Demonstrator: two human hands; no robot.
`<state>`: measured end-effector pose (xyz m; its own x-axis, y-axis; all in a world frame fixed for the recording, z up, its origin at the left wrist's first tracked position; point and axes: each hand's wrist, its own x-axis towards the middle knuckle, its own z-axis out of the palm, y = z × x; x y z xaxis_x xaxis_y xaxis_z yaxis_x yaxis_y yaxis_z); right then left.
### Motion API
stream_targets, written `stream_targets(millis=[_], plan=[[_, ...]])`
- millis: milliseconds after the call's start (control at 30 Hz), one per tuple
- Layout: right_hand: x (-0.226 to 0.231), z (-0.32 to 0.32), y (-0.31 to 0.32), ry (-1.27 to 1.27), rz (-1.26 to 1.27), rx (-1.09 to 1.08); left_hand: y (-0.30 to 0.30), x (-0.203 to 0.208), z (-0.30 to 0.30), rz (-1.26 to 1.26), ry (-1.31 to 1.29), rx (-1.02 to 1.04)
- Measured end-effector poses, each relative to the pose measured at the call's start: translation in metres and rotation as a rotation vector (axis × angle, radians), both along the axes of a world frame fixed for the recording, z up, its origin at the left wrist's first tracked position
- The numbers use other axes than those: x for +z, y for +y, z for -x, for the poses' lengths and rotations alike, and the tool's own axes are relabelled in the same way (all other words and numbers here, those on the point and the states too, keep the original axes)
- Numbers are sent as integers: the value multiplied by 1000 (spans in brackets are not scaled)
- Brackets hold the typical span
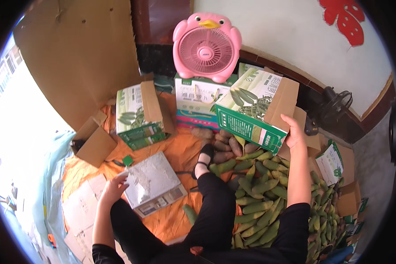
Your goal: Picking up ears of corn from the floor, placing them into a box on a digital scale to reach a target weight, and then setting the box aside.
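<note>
My right hand (pixel 295 132) grips the right end of a green-and-white carton (pixel 251 105) printed with green radishes. The carton is raised and tilted above the radish pile, its brown flap side toward my hand. By the left edge of a flat silver weighing scale (pixel 152 180), my left hand (pixel 115 188) has its fingers loosely bent and apart, with nothing visible in them. Whether its fingertips touch the scale is hard to see. Long green radishes (pixel 259 207) lie heaped between my legs and right arm. One radish (pixel 190 214) lies alone beside the scale.
A pink duck-shaped fan (pixel 207 48) stands on stacked boxes (pixel 196 97) at the back. Another green-and-white carton (pixel 138 114) and an open brown box (pixel 93 141) sit at the left, on an orange sheet (pixel 176 149). A black fan (pixel 336 103) stands at the right.
</note>
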<state>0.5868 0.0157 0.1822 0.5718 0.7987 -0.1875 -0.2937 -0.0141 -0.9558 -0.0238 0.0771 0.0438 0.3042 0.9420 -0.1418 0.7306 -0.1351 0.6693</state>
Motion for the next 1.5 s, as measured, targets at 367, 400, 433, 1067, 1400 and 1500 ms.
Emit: stream_targets(millis=[367, 400, 433, 1067, 1400, 1500], plan=[[43, 179, -62, -154, 9, 308, -41, 29, 5, 14, -299, 59], [42, 193, -61, -226, 34, 412, -47, 32, 8, 29, -337, 107], [41, 207, -60, -297, 56, 512, -50, 30, 15, 39, -396, 136], [-169, 337, 48, -1821, -229, 1110, -113, 32, 22, -409, 73, 149], [-170, 314, 47, -1705, -234, 962, -76, -8, -17, -274, 487, 88], [-146, 296, 43, -1410, -436, 782, -63, -23, -21, -264, 592, 59]])
